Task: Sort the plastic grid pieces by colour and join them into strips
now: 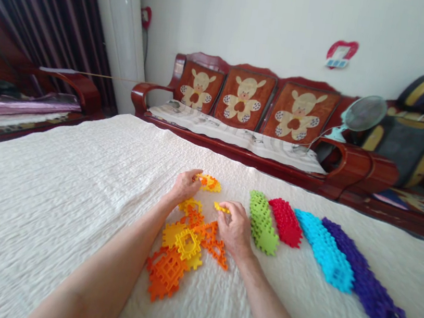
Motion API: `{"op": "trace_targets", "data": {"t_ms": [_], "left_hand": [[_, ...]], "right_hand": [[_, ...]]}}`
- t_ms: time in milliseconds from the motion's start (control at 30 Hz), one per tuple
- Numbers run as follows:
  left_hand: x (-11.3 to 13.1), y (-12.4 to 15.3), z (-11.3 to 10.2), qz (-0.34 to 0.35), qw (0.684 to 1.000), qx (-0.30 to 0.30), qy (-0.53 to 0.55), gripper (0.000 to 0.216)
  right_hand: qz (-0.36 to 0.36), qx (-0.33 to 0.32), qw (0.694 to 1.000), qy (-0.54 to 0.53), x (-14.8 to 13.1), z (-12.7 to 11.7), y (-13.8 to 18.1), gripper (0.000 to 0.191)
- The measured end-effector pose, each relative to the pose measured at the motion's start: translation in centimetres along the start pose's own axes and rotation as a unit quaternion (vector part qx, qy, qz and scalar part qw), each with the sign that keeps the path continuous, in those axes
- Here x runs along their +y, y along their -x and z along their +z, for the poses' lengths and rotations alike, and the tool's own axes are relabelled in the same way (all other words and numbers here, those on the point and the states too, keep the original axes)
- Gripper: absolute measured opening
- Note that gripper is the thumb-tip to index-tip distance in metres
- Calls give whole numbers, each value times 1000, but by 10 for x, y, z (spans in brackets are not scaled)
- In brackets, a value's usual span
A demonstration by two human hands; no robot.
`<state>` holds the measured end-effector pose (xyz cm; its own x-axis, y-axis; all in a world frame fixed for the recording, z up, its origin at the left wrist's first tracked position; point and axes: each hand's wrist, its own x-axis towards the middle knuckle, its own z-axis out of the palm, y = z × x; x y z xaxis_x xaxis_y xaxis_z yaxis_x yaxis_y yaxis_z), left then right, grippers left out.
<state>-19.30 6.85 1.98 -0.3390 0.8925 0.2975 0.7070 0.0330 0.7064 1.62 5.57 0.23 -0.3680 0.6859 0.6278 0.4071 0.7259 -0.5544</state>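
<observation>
My left hand (185,186) is closed on a yellow-orange waffle tile (209,182) lying at the far end of a loose pile. My right hand (234,228) pinches a small yellow tile (221,208) just above the cloth. Between and below my hands lies a heap of yellow and orange interlocking tiles (179,249). To the right lie sorted rows: green tiles (263,222), red tiles (286,222), light blue tiles (324,248) and purple tiles (368,281).
Everything rests on a white textured cloth (52,199). Behind it stands a dark red wooden sofa (244,100) with bear-print cushions. A small fan (362,114) sits at its right end. Dark curtains (40,3) hang at the left.
</observation>
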Motion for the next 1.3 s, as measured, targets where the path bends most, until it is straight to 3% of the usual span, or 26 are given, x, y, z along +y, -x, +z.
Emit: {"op": "trace_targets", "data": {"t_ms": [200, 367, 767, 1067, 1200, 1300], "left_hand": [[0, 3, 1, 15, 1000, -8, -16, 46], [0, 4, 3, 15, 999, -16, -24, 46], [-7, 4, 9, 12, 1000, 6, -15, 44], [-10, 6, 12, 27, 999, 20, 9, 45], [-11, 4, 13, 26, 999, 21, 16, 45], [-13, 3, 14, 25, 999, 22, 24, 46]], "right_hand": [[15, -70, 997, -11, -6, -9, 2, 56], [52, -110, 993, -7, -1, -12, -1, 55], [33, -118, 992, 19, 9, -10, -3, 48], [34, -147, 987, 49, 7, -10, -1, 55], [39, -178, 980, 74, 5, -13, -5, 59], [36, -237, 965, 103, 1, -17, -16, 66]]}}
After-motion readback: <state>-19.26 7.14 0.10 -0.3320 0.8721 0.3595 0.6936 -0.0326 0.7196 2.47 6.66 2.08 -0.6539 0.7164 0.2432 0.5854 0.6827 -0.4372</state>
